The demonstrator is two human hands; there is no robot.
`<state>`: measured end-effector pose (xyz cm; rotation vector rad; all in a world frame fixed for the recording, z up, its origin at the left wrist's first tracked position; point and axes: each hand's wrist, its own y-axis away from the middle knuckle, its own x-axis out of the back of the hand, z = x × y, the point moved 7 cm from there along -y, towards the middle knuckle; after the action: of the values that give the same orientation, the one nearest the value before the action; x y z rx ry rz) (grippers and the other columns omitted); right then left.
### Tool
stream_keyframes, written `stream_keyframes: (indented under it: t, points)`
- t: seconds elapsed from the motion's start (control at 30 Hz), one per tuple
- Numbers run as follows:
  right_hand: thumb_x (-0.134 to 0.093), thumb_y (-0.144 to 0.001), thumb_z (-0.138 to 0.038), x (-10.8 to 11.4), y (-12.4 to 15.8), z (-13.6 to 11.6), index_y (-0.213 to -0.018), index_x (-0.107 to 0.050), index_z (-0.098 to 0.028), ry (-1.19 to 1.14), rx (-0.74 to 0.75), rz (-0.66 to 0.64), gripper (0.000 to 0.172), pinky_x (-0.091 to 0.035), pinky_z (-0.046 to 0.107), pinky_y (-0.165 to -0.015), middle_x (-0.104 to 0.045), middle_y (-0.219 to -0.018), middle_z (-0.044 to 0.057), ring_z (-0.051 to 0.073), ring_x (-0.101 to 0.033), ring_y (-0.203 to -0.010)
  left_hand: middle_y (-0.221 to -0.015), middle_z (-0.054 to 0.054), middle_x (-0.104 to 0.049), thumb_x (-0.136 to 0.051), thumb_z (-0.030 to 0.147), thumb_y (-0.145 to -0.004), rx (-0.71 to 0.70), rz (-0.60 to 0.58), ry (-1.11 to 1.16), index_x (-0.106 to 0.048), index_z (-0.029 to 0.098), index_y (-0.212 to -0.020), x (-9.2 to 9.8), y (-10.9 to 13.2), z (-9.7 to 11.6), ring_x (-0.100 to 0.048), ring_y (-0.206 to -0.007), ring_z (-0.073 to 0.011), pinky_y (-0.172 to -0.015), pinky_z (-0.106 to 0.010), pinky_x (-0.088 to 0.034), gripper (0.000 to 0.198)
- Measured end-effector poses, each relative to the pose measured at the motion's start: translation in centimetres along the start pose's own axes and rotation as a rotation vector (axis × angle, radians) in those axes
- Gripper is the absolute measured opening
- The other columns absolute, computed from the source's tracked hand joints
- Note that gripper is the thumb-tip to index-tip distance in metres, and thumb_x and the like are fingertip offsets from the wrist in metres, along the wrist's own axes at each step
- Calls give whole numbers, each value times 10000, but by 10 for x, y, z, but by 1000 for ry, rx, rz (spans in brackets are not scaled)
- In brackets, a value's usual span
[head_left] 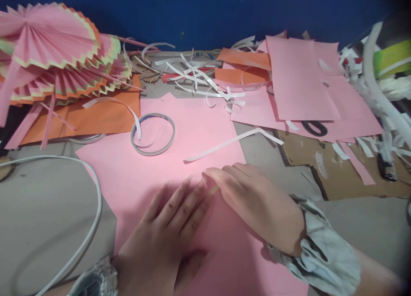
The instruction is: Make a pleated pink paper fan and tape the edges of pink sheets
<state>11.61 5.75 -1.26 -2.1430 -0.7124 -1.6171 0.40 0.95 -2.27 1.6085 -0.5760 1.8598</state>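
My left hand [173,227] lies flat on a pink sheet of paper [192,129], its fingers stretched out and apart. Beside its fingertips, my right hand [253,193] is closed, thumb and fingers pressed together close to the sheet. A narrow yellowish strip [214,189] shows between the two hands; whether my right fingers grip it I cannot tell. Just beyond them, a long bent white strip [224,145] crosses the sheet's right edge. A nearly used-up tape roll [174,135] lies on the sheet to the left, a curled white strip [123,105] reaching into its ring.
Pleated pink paper fans [61,34] are piled at the back left over orange paper [105,116]. White paper scraps [195,75] lie along the back. Pink sheets [302,77] partly cover a black loop-shaped handle [314,128]. Cardboard [346,167] lies right, a white cable [99,193] left.
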Motion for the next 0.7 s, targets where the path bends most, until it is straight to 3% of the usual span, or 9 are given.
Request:
stream_keyframes:
  t: [0.3,0.53,0.7]
  points:
    - [-465,-805,-51,-1,-1,0,-1046,-493,-189,5,-59,-78,279,-333,320,-700,-520,-773,-8,168,-439,-718,-1420,84,-364,-307,462,-907,-81,28,24,-359,315,-1354,-3,1,1,-31,-1380,-188,-1096,-484,57,473]
    - [-467,-785,-45,1,-4,0,-922,-512,-204,48,-106,-84,214,-336,322,-692,-518,-737,-16,167,-449,-696,-1460,84,-276,-313,428,-905,-104,4,49,-297,298,-1384,-2,1,0,-58,-1376,-195,-1090,-470,70,497]
    - [-392,-843,-83,8,-3,4,-1032,-502,-203,-67,-142,-41,249,-363,324,-730,-591,-830,17,185,-525,-781,-1466,85,-257,-390,364,-876,-148,4,18,-289,275,-1390,1,0,2,-82,-1369,-228,-1087,-469,76,531]
